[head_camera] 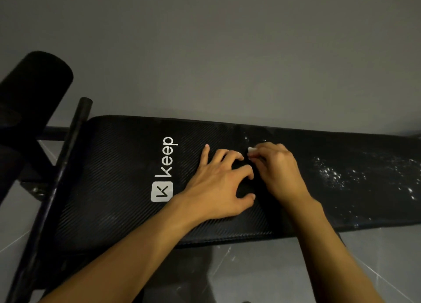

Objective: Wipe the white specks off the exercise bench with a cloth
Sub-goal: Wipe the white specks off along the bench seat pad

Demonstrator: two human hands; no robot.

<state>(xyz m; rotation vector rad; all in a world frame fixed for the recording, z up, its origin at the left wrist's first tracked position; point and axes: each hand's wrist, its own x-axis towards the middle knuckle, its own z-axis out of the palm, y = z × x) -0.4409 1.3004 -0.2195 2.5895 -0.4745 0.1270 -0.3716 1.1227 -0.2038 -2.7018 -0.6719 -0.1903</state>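
Note:
A black padded exercise bench [118, 166] with a white "Keep" logo [165, 169] runs left to right along the wall. White specks [337, 175] are scattered over its right part, with a few more near the fold by my fingers. My left hand [218, 184] presses on the pad with its fingers spread and bent. My right hand [275, 166] sits just to the right of it, fingers curled round a small white cloth [251, 150] whose tip shows at the fingertips. The two hands almost touch at the bench's middle.
A black foam roller [34, 84] and a black bar [75, 129] stand at the bench's left end. A grey wall [227, 52] rises right behind the bench. Light floor tiles [262, 275] lie below, with some white specks on them.

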